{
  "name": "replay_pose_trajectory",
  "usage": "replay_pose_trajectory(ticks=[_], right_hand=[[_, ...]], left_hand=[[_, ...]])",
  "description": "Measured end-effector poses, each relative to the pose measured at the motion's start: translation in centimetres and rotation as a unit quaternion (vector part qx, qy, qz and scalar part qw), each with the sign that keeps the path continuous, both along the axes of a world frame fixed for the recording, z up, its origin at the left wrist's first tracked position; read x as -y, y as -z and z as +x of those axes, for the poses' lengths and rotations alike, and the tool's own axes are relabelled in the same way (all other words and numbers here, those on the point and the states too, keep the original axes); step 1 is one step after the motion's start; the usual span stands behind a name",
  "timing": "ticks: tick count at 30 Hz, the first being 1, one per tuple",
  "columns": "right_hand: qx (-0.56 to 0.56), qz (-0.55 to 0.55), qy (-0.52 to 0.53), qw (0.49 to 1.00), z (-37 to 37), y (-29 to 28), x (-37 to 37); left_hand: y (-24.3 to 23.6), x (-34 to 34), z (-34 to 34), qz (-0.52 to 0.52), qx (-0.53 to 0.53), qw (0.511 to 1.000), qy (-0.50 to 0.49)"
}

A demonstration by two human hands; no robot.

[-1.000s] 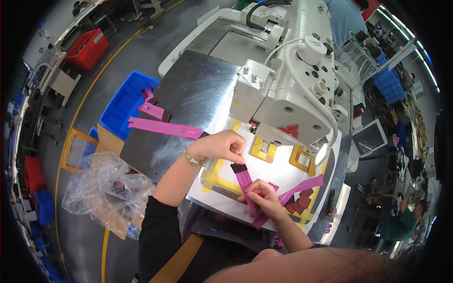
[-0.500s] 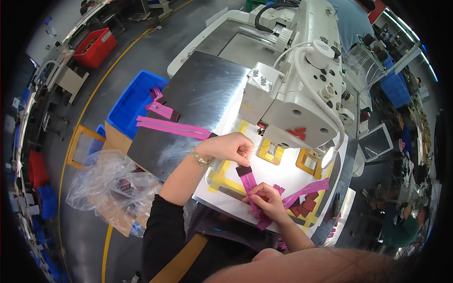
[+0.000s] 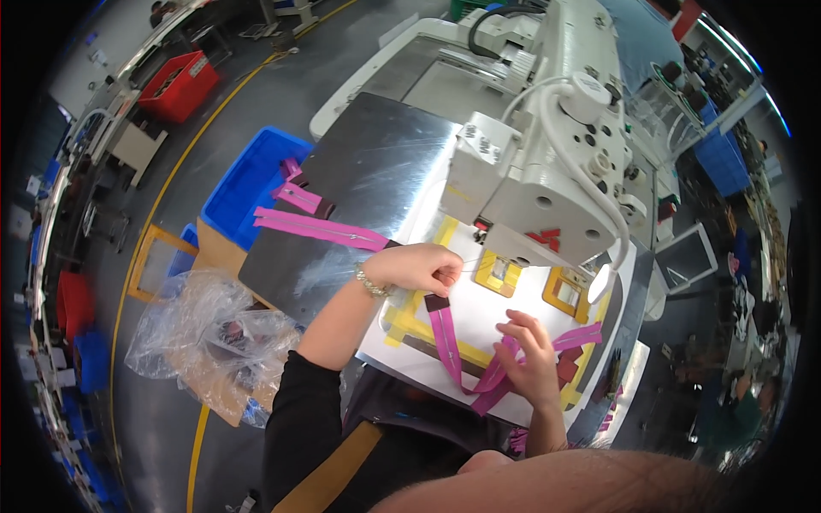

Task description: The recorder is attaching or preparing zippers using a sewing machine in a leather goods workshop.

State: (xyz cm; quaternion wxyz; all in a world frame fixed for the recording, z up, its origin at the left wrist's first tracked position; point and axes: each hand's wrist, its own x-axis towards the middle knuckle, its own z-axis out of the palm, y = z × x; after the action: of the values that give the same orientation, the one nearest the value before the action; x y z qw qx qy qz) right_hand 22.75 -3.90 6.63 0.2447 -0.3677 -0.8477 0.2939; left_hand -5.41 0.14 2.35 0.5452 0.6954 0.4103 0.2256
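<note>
My left hand [image 3: 421, 267] is closed in a pinch at the dark brown tab end of a pink zipper [image 3: 445, 342]. From there the zipper hangs down and bends across the near edge of the white work board [image 3: 389, 355]. My right hand [image 3: 532, 366] is open, its fingers apart, above other pink zipper strips [image 3: 579, 336] and beside dark red fabric patches [image 3: 568, 368]. Part of the strips is hidden under this hand. Another pink zipper [image 3: 321, 229] lies on the metal plate, beyond my left wrist.
A white sewing machine head [image 3: 547, 205] with a lamp [image 3: 602, 284] stands over the board. Two yellow frames [image 3: 494, 272] lie under it. A blue bin [image 3: 256, 184] sits beside the metal plate [image 3: 368, 154]. Clear plastic wrapping [image 3: 184, 329] lies at the left.
My right hand has let go of the zipper, opened and moved right. My left hand stays at the tab end, and the zipper's lower part now sags.
</note>
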Motion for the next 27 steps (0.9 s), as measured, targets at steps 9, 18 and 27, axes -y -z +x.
replay_pose_trajectory(ticks=[9,18,27], right_hand=[[0.289,0.013,0.185,0.939,11.0,-1.1,0.5],[0.235,-0.058,0.21,0.947,10.6,-1.1,1.5],[0.156,-0.127,0.204,0.958,11.4,0.3,1.5]], left_hand=[[-1.3,0.8,0.7,0.157,-0.211,0.959,-0.106],[-0.8,1.0,1.9,0.331,-0.252,0.892,-0.174],[-1.8,3.4,5.3,0.168,-0.053,0.968,0.176]])
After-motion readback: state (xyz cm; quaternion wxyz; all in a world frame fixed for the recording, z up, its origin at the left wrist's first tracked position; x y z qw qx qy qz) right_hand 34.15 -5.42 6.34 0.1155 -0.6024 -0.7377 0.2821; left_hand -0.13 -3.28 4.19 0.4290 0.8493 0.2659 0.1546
